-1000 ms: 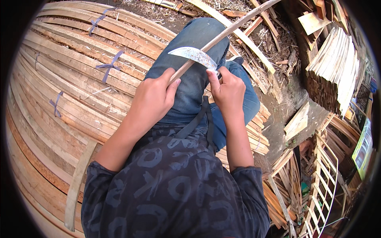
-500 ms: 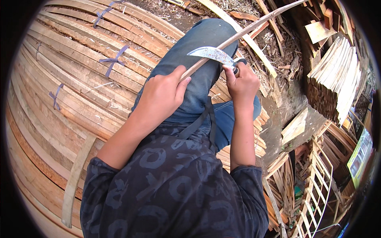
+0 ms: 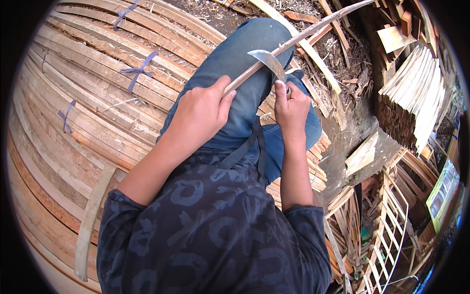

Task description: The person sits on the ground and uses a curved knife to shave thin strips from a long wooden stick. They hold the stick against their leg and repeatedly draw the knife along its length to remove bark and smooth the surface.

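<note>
My left hand [image 3: 203, 109] is closed round the near end of a long, thin wooden strip [image 3: 309, 30]. The strip slants over my raised, jeans-clad knee [image 3: 262, 36] toward the far right. In my right hand [image 3: 292, 109] is the handle of a sickle-like curved knife [image 3: 270, 62], with my thumb up against the base of its blade. That blade crosses the strip just beyond my left hand, its tip pointing left. Most of the handle is hidden by my fingers.
Wooden slats [image 3: 93, 100], some tied with purple strips [image 3: 138, 72], spread under me and to the left. A loose slat [image 3: 93, 223] lies near my left elbow. On the right are a stack of thin wood pieces [image 3: 411, 93], a wooden lattice [image 3: 389, 235] and shavings on the ground.
My right hand has drawn the knife slightly right and toward me, and the blade has turned so its tip sits farther right. My left hand keeps its hold on the strip.
</note>
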{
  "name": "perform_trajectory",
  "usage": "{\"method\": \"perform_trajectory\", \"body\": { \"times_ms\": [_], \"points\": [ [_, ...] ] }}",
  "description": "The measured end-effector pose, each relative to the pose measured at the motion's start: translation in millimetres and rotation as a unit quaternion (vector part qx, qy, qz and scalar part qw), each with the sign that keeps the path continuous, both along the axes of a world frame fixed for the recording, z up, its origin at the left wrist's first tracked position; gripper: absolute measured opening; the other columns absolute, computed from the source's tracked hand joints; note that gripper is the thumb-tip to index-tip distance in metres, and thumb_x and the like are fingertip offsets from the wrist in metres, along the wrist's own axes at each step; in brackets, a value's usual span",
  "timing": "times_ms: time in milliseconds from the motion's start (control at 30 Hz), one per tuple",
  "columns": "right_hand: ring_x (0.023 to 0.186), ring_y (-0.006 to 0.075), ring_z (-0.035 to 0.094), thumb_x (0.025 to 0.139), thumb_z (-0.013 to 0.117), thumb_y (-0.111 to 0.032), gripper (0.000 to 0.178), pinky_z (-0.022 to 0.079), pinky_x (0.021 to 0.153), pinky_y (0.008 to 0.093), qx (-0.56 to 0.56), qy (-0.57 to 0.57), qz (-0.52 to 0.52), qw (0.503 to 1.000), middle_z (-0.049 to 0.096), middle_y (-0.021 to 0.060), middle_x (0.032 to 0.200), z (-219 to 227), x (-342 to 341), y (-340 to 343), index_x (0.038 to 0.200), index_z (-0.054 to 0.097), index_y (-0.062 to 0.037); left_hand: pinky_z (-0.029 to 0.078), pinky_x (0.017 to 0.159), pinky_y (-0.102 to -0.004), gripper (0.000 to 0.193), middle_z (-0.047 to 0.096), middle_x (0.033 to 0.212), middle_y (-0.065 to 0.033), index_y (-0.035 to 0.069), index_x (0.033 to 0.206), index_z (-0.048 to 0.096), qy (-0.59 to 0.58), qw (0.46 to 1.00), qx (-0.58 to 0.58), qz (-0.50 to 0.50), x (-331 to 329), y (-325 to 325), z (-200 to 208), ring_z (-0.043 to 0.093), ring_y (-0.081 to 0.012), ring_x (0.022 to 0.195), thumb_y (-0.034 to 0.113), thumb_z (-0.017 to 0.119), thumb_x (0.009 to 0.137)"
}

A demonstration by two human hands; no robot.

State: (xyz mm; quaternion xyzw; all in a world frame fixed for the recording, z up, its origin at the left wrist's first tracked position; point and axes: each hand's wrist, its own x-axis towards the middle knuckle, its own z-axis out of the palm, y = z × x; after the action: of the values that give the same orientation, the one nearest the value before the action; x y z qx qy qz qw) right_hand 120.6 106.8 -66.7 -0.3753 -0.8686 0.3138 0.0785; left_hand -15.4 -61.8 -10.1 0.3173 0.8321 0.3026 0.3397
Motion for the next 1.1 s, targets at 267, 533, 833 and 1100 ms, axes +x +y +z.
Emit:
{"method": "perform_trajectory", "body": {
  "times_ms": [267,533,833,1100],
  "points": [
    [0.055,0.0372,0.062,0.089,0.065,-0.048,0.05,0.048,0.053,0.0417,-0.002,-0.047,-0.037,0.998,0.058,0.0178,0.055,20.7,5.8,-5.0,0.081,0.07,0.0012,0.045,0.053,-0.0517,0.014,0.058,0.06,-0.0234,0.003,0.097,0.049,0.059,0.997,-0.035,-0.027,8.1,1.6,3.3,0.061,-0.0436,0.061,0.016,0.054,0.097],
    [0.053,0.0351,0.061,0.087,0.066,-0.052,0.054,0.047,0.051,0.0422,0.091,-0.068,0.001,0.994,0.058,0.0153,0.055,18.9,1.6,22.3,0.073,0.066,0.0,0.044,0.054,-0.0521,0.015,0.057,0.061,-0.0238,0.003,0.1,0.049,0.046,0.998,-0.021,-0.034,5.0,0.8,0.3,0.06,-0.0447,0.062,0.016,0.055,0.097],
    [0.049,0.0347,0.058,0.087,0.06,-0.062,0.062,0.043,0.045,0.0424,0.2,-0.009,0.014,0.98,0.055,0.0127,0.051,-13.1,-5.9,50.8,0.063,0.058,-0.0044,0.046,0.055,-0.052,0.014,0.058,0.06,-0.023,0.003,0.099,0.051,0.038,0.999,-0.008,-0.032,0.2,2.8,-2.2,0.061,-0.0438,0.061,0.017,0.055,0.096],
    [0.049,0.0345,0.058,0.086,0.066,-0.054,0.056,0.043,0.046,0.0405,0.15,0.049,0.066,0.985,0.054,0.0124,0.052,-11.5,-8.5,14.5,0.064,0.055,-0.0047,0.047,0.057,-0.0513,0.017,0.059,0.062,-0.0237,0.002,0.101,0.053,0.02,0.999,-0.016,-0.025,-3.0,5.7,-2.6,0.062,-0.0438,0.063,0.018,0.056,0.095]
  ]
}}
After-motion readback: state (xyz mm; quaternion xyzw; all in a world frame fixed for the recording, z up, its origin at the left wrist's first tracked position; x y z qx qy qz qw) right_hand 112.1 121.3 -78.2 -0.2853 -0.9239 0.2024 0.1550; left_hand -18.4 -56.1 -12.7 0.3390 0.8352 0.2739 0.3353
